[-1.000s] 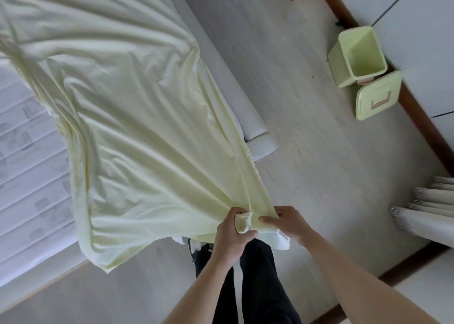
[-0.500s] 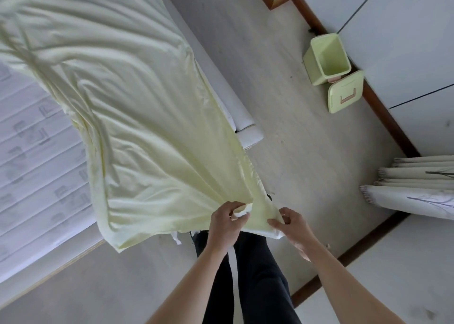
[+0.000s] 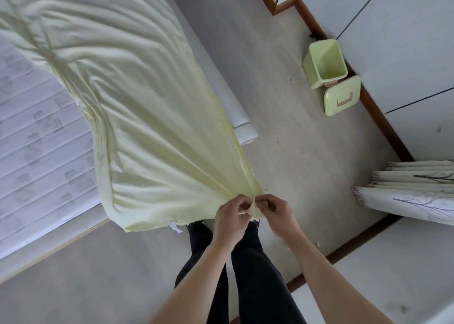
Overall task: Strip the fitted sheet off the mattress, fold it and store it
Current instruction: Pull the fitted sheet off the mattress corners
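Clearly the pale yellow sheet [image 3: 137, 107] is soft, light and limp: it hangs in long folds from the mattress [image 3: 36, 151] down off the foot corner of the bed to the person, with most of its length draped across the bed. Both the left hand [image 3: 232, 215] and the right hand [image 3: 275, 212] pinch one bunched corner between curled fingers, the two hands almost touching. Such thin cloth will likely sag and slip unless taken at the seamed corners and along the puckered elastic hem [image 3: 233, 147], the firmest places to hold.
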